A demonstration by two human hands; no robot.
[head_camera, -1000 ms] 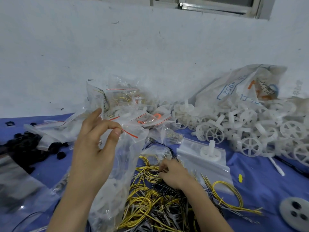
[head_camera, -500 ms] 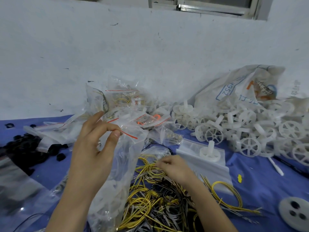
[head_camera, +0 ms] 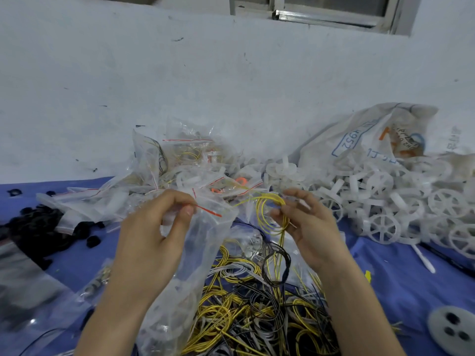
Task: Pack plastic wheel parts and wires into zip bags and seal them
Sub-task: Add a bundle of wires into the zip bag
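Zip bag (head_camera: 205,253) x1, pinched at mouth by L hand (head_camera: 146,242); yellow wire coil (head_camera: 270,214) x1, pinched by R hand (head_camera: 308,227).

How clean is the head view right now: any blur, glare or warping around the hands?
Head view: light is flat and even, no hard shadows; wide-angle bend tilts the window frame; left hand, right hand and yellow wire coil read fairly sharp; the zip bag shows only mild sheen.

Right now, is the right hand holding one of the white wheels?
No, the right hand pinches a coil of yellow wire, beside the zip bag that the left hand holds.
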